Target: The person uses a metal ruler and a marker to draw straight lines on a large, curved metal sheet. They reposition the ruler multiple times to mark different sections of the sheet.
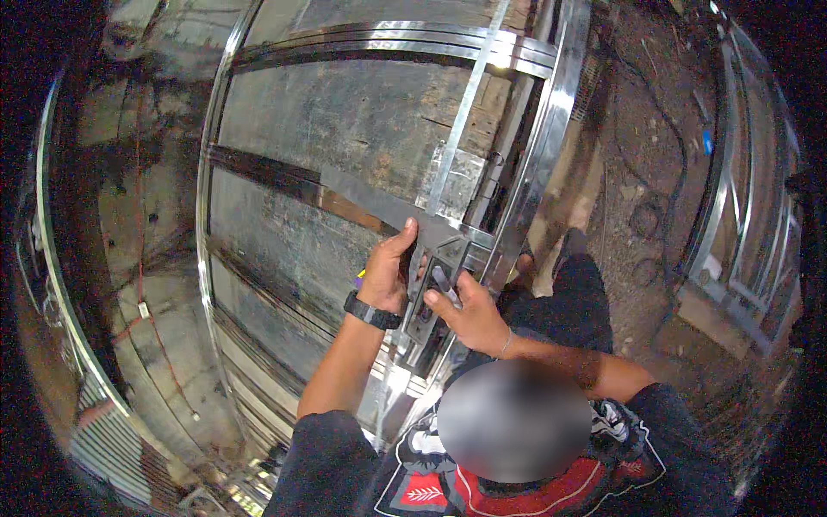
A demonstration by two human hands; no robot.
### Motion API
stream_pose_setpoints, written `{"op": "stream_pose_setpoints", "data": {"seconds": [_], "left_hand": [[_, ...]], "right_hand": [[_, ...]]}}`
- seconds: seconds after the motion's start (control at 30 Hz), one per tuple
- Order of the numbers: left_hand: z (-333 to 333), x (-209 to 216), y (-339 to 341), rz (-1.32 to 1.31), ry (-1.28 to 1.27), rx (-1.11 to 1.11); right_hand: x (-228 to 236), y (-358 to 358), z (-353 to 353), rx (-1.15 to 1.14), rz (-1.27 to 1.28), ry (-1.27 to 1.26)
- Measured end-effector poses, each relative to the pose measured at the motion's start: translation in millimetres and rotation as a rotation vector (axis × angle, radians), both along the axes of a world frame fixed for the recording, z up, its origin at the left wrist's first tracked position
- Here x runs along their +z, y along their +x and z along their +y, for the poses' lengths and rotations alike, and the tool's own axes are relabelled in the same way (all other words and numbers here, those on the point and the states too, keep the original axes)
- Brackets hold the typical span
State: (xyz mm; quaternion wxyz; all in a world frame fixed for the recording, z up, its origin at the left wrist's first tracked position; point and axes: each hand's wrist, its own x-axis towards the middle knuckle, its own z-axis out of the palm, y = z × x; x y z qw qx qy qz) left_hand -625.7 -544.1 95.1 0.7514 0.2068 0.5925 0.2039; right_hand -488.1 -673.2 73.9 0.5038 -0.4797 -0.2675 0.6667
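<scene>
My left hand (389,271), with a dark watch at its wrist, is closed on the left edge of a grey metal piece with a rectangular cutout (450,250). Its thumb points up along that edge. Between the thumb and fingers of my right hand (475,317) is a grey, pen-like stick (443,281), which lies over the cutout. The piece rests on the near right part of a shiny metal frame (544,142). A long, thin metal strip (465,108) runs away from just beyond the left thumb. What the left fingers grip underneath is hidden.
Dark, worn boards (327,125) lie between the frame's crossbars. Another metal frame (732,198) stands at the right, beside a dirt floor with a dark cable (676,138). On the left, an orange cord (141,215) crosses stained concrete, near corrugated sheet (116,452).
</scene>
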Motion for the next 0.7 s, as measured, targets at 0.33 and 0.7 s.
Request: {"op": "stream_pose_setpoints", "data": {"seconds": [0.33, 0.7], "left_hand": [[1, 21, 16, -0.064, -0.031, 0.007], [4, 25, 16, 0.019, -0.02, 0.046]], "right_hand": [[15, 8, 10, 0.194, -0.255, -0.043], [28, 14, 14, 0.089, -0.062, 0.005]]}}
